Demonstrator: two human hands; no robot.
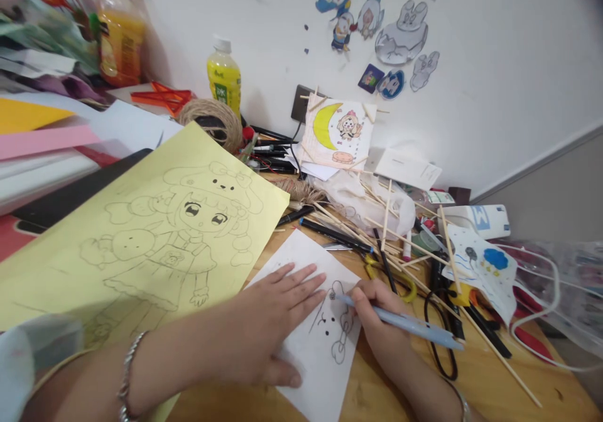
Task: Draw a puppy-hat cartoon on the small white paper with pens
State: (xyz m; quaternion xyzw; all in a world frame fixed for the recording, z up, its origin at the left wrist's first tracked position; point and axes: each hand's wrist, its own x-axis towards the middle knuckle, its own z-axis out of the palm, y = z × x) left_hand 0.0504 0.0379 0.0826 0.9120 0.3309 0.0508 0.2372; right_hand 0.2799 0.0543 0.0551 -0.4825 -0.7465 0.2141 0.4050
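My left hand (pixel 268 321) lies flat with fingers spread on a small white paper (pixel 320 353) that carries a pencil sketch of a bunny-like figure. My right hand (pixel 377 315) is closed round a light blue pencil (pixel 405 324), whose tip touches the sketch near the top of the figure. A silver bracelet sits on my left wrist. To the left, a large yellow sheet (pixel 155 233) shows a line drawing of a cartoon girl with a bear hat.
Thin wooden sticks (pixel 391 233), black pens (pixel 330 230), scissors and white cables clutter the wooden desk (pixel 485 384) on the right. A twine roll (pixel 211 117), a yellow drink bottle (pixel 224 76), coloured papers and a moon drawing (pixel 336 133) stand near the sticker-covered wall.
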